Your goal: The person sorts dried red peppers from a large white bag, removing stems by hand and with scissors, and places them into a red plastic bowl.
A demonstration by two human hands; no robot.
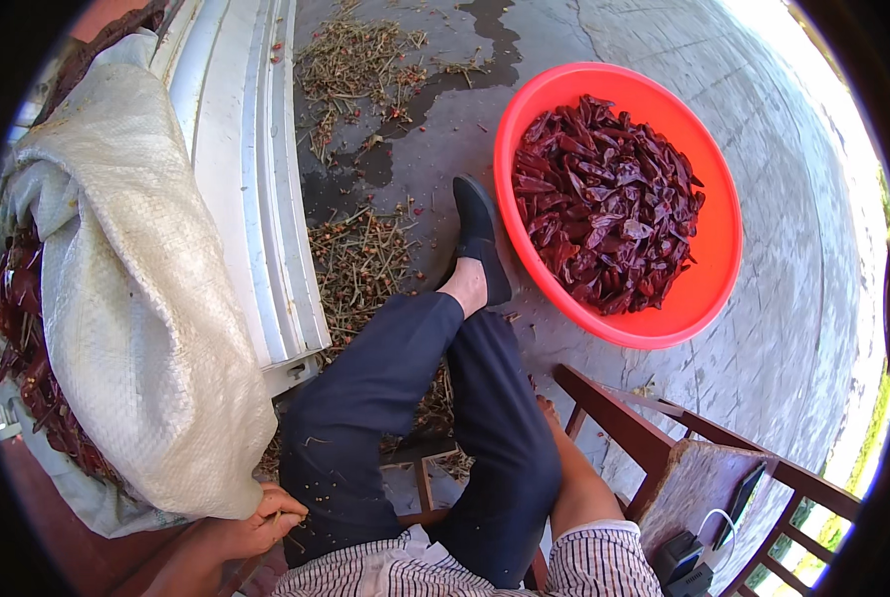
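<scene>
My left hand (268, 519) is closed in a pinch beside my left knee, at the lower edge of a white woven sack (136, 289). Whatever is between its fingertips is too small to make out. Dark red dried chilies (29, 338) show from under the sack at the far left. My right forearm reaches down along the outside of my right thigh. Only a sliver of my right hand (547, 408) shows past the knee, its fingers hidden. Ahead on the right, a large red plastic basin (721, 249) holds a heap of dried red chilies (609, 209).
Piles of chili stems (360, 264) litter the grey concrete floor, with a dark wet streak (375, 164) among them. White metal panels (251, 179) stand at left. A wooden chair (619, 423) at right carries a dark device with a white cable (732, 517).
</scene>
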